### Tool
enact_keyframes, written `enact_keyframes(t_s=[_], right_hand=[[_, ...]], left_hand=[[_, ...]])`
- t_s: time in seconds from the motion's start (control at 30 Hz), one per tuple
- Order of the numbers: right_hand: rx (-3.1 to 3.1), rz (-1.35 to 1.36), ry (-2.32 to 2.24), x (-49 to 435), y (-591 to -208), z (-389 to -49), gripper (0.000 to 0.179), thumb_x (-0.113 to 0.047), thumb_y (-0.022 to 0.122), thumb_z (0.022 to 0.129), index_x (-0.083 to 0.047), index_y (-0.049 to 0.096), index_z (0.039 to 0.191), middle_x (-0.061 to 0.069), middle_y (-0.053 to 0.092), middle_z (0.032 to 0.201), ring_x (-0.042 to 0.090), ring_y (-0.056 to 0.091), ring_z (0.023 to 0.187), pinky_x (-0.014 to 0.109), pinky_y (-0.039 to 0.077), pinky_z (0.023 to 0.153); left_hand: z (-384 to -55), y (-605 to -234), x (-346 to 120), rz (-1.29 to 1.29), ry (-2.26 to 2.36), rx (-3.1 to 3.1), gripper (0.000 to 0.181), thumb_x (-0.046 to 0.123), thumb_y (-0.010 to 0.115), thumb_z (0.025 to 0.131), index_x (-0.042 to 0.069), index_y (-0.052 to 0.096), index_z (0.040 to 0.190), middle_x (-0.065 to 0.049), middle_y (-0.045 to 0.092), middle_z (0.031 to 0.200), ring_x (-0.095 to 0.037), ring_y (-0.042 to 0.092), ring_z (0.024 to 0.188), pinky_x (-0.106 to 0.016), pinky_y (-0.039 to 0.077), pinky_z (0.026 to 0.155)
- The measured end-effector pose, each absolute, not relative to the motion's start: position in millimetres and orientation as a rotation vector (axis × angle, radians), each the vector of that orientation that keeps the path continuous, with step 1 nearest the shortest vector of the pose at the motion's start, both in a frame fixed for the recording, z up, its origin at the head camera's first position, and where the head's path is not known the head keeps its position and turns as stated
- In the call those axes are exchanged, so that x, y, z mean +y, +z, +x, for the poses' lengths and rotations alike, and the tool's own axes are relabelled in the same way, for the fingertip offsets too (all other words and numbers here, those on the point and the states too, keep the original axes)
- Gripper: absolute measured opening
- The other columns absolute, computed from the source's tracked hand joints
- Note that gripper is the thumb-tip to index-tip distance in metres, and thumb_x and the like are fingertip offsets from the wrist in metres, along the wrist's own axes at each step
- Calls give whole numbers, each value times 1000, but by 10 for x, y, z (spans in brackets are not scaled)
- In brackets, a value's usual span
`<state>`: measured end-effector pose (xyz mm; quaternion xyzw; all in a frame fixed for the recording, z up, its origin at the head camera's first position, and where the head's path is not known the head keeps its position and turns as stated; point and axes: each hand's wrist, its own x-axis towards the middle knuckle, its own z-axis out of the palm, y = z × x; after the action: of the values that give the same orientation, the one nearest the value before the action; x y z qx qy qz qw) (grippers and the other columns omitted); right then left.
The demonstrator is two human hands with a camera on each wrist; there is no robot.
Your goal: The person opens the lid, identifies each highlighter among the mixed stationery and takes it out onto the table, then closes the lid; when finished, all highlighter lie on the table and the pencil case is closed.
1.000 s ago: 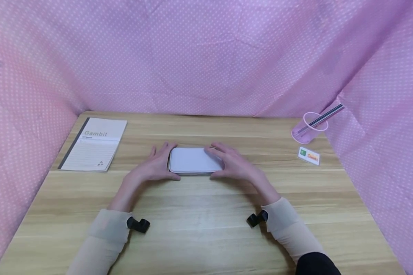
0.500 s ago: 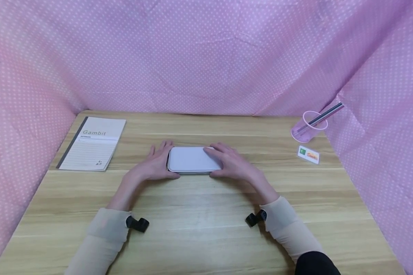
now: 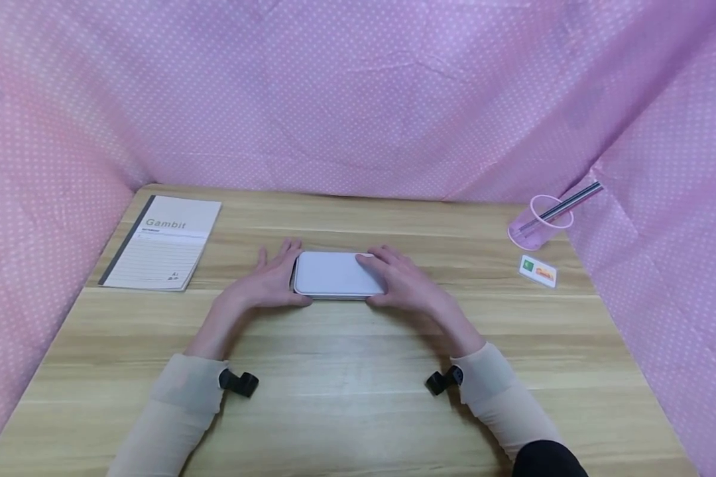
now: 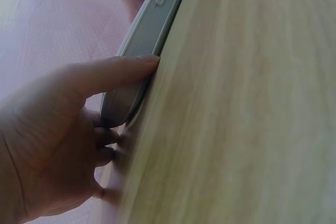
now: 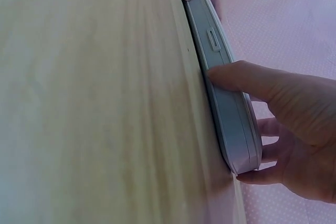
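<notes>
A flat white case (image 3: 337, 273) with a rounded lid lies at the middle of the table. Its front side is grey, with a small latch (image 5: 213, 39) in the right wrist view. At the left end my left hand (image 3: 267, 281) holds it, thumb on the front side (image 4: 140, 40) and fingers behind that end. My right hand (image 3: 407, 283) grips the other end, thumb against the front and index finger over the lid. Whatever the case contains is hidden.
A Gambit notebook (image 3: 164, 243) lies at the back left of the wooden table (image 3: 346, 397). Toward the back right stands a pink mesh cup (image 3: 528, 228) with dark pencil-like sticks (image 3: 573, 201). A small white eraser-like block (image 3: 537, 271) lies before it. Pink dotted cloth (image 3: 358, 99) hangs behind.
The head view has shifted slightly. Both hands keep their places on the case, and the case stays put and closed.
</notes>
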<state>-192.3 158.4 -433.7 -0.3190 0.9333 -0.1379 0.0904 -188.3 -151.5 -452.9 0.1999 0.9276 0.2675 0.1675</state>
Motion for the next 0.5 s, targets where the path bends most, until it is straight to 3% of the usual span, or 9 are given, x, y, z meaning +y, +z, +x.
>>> enact_keyframes(t_s=[0.3,0.5], right_hand=[[2768,-998,-280,1566,-4297,-1919,88,-44,79,87,-19,36,161,18,38,164,44,33,153,61,29,127],[2793,-1147,-117,1574,-4271,-1950,85,-47,76,89,-14,39,158,18,48,154,38,46,145,60,40,121]], left_hand=[[-1874,-4530,-1529,576,761,2640,112,45,84,78,0,21,160,-25,4,172,-43,-2,161,-73,-13,124],[-1877,-4522,-1518,573,752,2645,117,46,83,79,-1,15,161,-24,5,173,-42,-1,162,-72,-13,124]])
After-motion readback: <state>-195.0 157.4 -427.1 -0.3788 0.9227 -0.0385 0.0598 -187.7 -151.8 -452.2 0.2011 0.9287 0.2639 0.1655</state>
